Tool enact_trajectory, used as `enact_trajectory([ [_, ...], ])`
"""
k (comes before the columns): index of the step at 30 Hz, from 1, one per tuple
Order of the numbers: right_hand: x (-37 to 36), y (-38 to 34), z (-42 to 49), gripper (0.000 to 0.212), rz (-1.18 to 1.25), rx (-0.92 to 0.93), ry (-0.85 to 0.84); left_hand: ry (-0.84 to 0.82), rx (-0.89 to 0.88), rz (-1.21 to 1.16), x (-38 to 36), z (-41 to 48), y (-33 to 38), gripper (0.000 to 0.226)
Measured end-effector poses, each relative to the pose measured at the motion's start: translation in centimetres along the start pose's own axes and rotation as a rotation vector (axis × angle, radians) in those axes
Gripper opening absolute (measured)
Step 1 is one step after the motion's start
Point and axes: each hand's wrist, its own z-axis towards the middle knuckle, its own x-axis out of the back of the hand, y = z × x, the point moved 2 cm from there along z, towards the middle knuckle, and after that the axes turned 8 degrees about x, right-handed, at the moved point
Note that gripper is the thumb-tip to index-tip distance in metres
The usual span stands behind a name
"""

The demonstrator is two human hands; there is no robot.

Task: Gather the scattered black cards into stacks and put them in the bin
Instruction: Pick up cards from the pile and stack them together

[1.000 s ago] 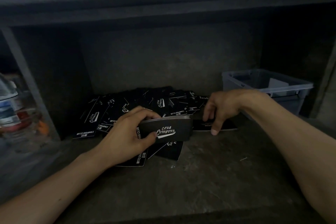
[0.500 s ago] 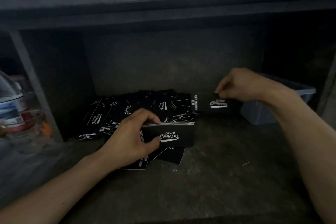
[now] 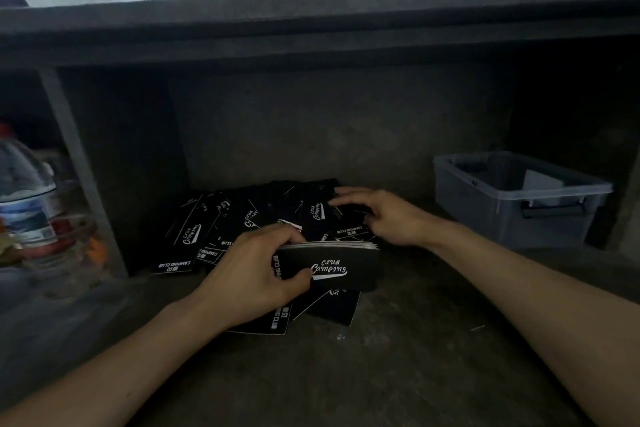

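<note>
Many black cards [image 3: 221, 229] lay scattered at back of dark shelf [image 3: 398, 357]. Left hand [image 3: 254, 276] gripped stack [image 3: 341, 265], thumb in front, fingers curled over top edge. Right hand [image 3: 384, 215] was spread low over scattered cards, fingers straight, nothing held. Grey bin [image 3: 478, 215] stood at right, well apart from cards.
</note>
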Motion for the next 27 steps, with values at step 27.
enact_trajectory([
  [27,3.8,-1.2,-2.6,0.023,0.462,-0.161,-0.04,-0.022,0.109,-0.108,0.0,-0.1,0.0,0.063],
])
